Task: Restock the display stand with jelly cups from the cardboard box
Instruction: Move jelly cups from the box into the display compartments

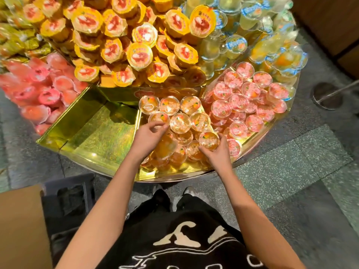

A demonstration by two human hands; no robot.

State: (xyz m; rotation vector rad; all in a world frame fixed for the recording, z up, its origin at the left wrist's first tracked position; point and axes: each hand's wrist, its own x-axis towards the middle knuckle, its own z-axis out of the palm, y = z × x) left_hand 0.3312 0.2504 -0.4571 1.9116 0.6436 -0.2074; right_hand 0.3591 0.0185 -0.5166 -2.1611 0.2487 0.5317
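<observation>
The clear round plastic orange jelly cups [179, 123] fill the middle wedge of the round gold-lined display stand [97, 136]. Each has see-through walls, amber jelly with pale fruit pieces and a film lid printed with a small orange. At the wedge's 12 o'clock end they sit lid-up in two neat rows; toward 6 o'clock they lie tumbled, some on their sides.

The right hand [217, 156], at the heap's 4 o'clock, has its grip closed round one tilted cup [208, 140], thumb on the near side and fingers over the far rim. The left hand [148, 137], at 8 o'clock, has fingers curled at the edge of a second-row cup [159, 117]; I cannot tell whether that grip holds it.

Pink-lidded clear cups [242, 105] fill the wedge at 3 o'clock, and yellow-wrapped cups [136, 55] are stacked at 12. A plain brown cardboard box [19, 226] sits at the picture's 8 o'clock, beside a dark plastic crate [68, 200].
</observation>
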